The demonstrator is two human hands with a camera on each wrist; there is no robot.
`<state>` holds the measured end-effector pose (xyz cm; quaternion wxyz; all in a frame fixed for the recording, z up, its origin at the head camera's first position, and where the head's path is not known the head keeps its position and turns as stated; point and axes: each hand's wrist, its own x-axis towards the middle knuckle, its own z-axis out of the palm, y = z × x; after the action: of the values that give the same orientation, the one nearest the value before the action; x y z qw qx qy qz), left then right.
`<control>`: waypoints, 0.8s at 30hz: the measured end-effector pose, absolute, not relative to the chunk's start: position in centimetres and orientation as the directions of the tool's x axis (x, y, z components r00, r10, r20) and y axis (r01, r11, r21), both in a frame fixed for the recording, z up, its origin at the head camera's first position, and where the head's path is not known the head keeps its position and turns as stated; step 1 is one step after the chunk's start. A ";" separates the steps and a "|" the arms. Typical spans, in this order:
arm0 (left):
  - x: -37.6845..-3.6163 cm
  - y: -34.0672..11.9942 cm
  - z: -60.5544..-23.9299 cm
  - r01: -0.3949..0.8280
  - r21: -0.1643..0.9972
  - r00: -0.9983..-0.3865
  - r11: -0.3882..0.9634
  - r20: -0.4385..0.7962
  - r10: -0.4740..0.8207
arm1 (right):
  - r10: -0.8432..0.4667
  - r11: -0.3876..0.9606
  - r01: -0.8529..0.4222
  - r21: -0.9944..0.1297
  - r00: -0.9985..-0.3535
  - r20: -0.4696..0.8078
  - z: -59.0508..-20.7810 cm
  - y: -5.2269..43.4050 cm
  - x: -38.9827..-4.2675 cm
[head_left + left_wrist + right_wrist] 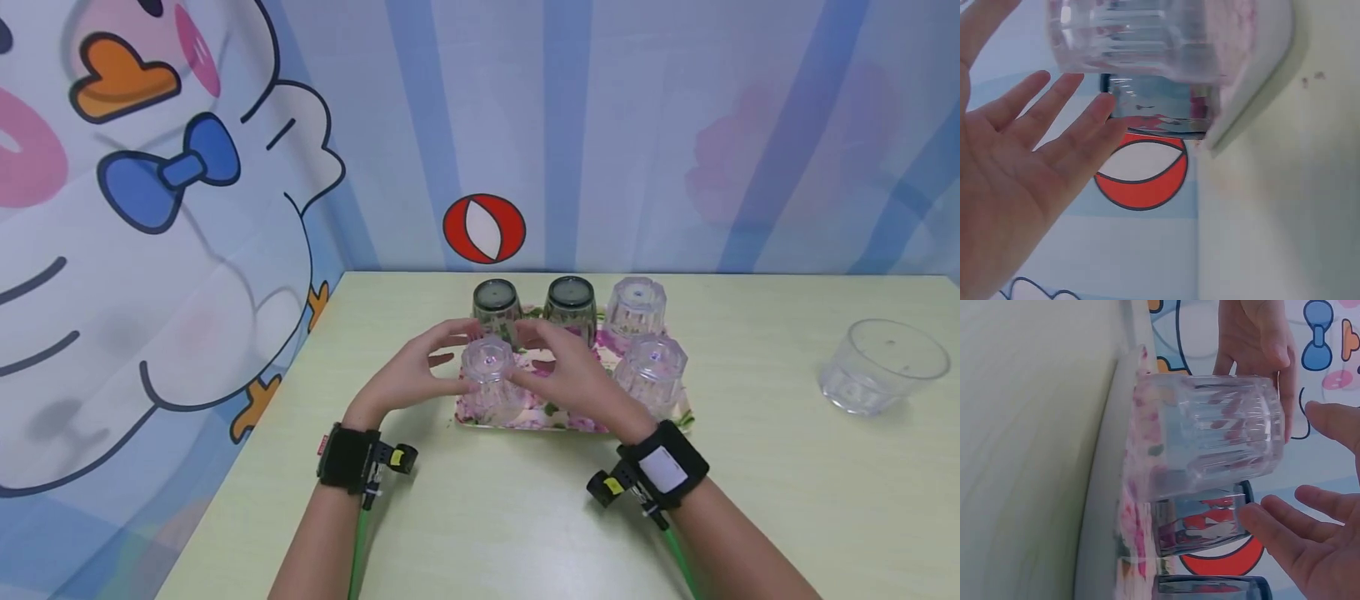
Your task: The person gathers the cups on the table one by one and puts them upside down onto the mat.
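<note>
An upside-down clear tumbler (491,382) stands at the front left of a flowered tray (551,417). On its left side is my left hand (412,372), fingers spread and slightly bent. My right hand (573,375) faces it from the other side, thumb and fingers apart. Both wrist views show gaps between the fingers and the clear tumbler (1229,434). Right behind it is an inverted dark-tinted glass (496,302), partly covered by the fingertips. A second dark glass (572,302) sits to the right, beyond my right hand.
Two more inverted clear tumblers occupy the tray's right side, one at the back (636,307) and one in front (652,371), near my right wrist. Farther right on the table (780,467), a wide clear glass bowl (885,367) stands upright. A printed backdrop (637,125) rises behind the table.
</note>
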<state>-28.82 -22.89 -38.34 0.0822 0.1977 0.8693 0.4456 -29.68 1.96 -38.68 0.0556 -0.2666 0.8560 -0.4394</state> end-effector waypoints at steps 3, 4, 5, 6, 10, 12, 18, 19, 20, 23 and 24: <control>-28.5 -22.5 -37.4 0.314 0.771 -0.911 0.553 0.080 0.405 | -0.500 0.483 -0.420 -0.768 -0.852 0.152 -38.2 2.3 -29.5; -28.3 -22.3 -37.1 0.323 0.759 -0.911 0.565 0.089 0.402 | -0.498 0.484 -0.420 -0.768 -0.853 0.153 -38.1 2.5 -29.4; -28.2 -22.1 -36.8 0.332 0.748 -0.912 0.575 0.098 0.399 | -0.499 0.485 -0.425 -0.764 -0.852 0.158 -38.0 2.6 -29.3; -28.0 -21.9 -36.5 0.343 0.737 -0.910 0.582 0.108 0.400 | -0.500 0.483 -0.425 -0.765 -0.852 0.158 -37.9 2.7 -29.3; -27.3 -21.1 -35.7 0.390 0.696 -0.904 0.603 0.164 0.396 | -0.506 0.488 -0.433 -0.758 -0.848 0.159 -37.4 3.5 -29.0; -27.0 -20.6 -35.3 0.417 0.675 -0.898 0.608 0.204 0.389 | -0.503 0.495 -0.431 -0.755 -0.850 0.156 -37.1 3.9 -29.0; -26.3 -19.3 -34.5 0.466 0.654 -0.882 0.596 0.290 0.372 | -0.498 0.508 -0.438 -0.742 -0.852 0.162 -36.3 5.3 -29.0; -26.3 -19.1 -34.4 0.472 0.654 -0.879 0.591 0.297 0.373 | -0.499 0.514 -0.445 -0.733 -0.850 0.166 -36.2 5.5 -29.0; -26.2 -18.9 -34.3 0.477 0.655 -0.876 0.585 0.303 0.375 | -0.502 0.521 -0.451 -0.725 -0.849 0.167 -36.1 5.7 -29.0; -26.1 -18.3 -34.2 0.500 0.657 -0.863 0.564 0.319 0.393 | -0.503 0.532 -0.455 -0.714 -0.848 0.165 -35.8 6.4 -29.0; -26.2 -18.1 -34.2 0.508 0.658 -0.857 0.555 0.323 0.401 | -0.504 0.537 -0.461 -0.706 -0.847 0.169 -35.7 6.7 -29.0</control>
<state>-26.15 -18.06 -34.15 -0.0679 0.2587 0.8792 0.3943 -28.99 6.66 -35.72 0.0275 -0.2752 0.8763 -0.3945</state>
